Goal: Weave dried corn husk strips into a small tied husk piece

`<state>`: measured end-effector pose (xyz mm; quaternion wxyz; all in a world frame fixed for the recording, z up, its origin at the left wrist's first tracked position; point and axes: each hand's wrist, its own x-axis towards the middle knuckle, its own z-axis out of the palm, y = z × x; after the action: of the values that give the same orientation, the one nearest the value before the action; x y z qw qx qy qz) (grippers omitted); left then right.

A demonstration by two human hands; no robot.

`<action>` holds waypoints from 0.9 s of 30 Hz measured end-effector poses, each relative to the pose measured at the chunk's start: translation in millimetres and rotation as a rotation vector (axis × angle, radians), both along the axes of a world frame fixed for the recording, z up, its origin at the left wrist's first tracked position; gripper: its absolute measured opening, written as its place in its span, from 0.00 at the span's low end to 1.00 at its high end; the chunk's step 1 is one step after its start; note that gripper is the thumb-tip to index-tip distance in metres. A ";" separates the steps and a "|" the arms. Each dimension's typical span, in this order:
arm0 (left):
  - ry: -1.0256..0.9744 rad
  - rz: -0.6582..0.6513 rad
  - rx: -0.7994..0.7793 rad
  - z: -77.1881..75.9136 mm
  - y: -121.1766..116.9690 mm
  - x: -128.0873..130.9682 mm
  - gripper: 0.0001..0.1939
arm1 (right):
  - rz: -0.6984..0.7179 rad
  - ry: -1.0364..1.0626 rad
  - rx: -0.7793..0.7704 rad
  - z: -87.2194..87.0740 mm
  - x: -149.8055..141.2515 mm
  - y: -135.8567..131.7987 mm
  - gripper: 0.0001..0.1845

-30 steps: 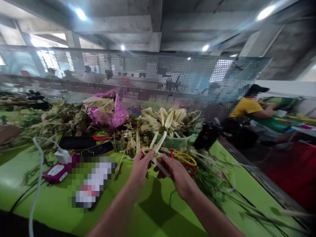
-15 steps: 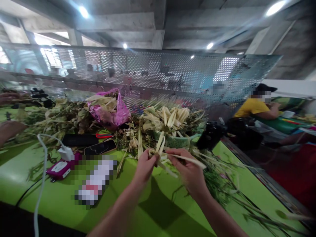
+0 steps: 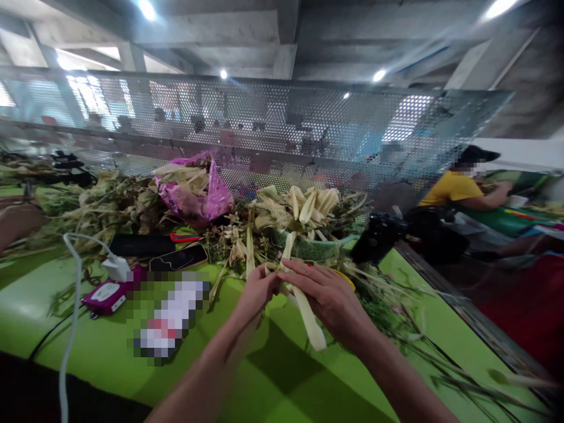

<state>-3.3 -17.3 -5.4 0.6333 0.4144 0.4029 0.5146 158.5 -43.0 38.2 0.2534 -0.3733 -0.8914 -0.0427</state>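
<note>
Over the green table, my left hand (image 3: pixel 259 288) is closed, its thumb and fingertips pinching pale plant strips that look like dried husk or peeled leaf. My right hand (image 3: pixel 328 296) lies across the same strips, its fingers long and pressed together and its thumb hidden. One flat, cream-coloured strip (image 3: pixel 311 329) hangs down under my right palm toward the table. Another strip end (image 3: pixel 288 247) sticks up between the two hands. How the strips cross is hidden by my fingers. Beyond the hands stands a green speckled basin (image 3: pixel 304 249) with a heap of pale husks (image 3: pixel 315 205) on it.
A pink plastic bag (image 3: pixel 215 197) of husks sits among dry plants (image 3: pixel 114 202). Phones, a purple power strip (image 3: pixel 106 296) and a white cable (image 3: pixel 73 329) lie left. A black object (image 3: pixel 376 238) and green stems (image 3: pixel 383 320) are right. Another person's hand (image 3: pixel 22 223) shows at left.
My right hand has turned over and moved left, laying its fingers across the strips. The strip that pointed right now hangs downward. My left hand keeps its pinch.
</note>
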 end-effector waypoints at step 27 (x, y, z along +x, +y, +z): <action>0.272 -0.163 0.352 -8.9 -6.6 13.0 0.15 | -0.220 0.560 -0.308 -15.0 -14.8 -0.4 0.15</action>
<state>9.7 -23.9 -14.3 0.5307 0.6149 0.3538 0.4638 143.7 -43.4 23.2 0.4228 -0.4983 -0.7376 0.1696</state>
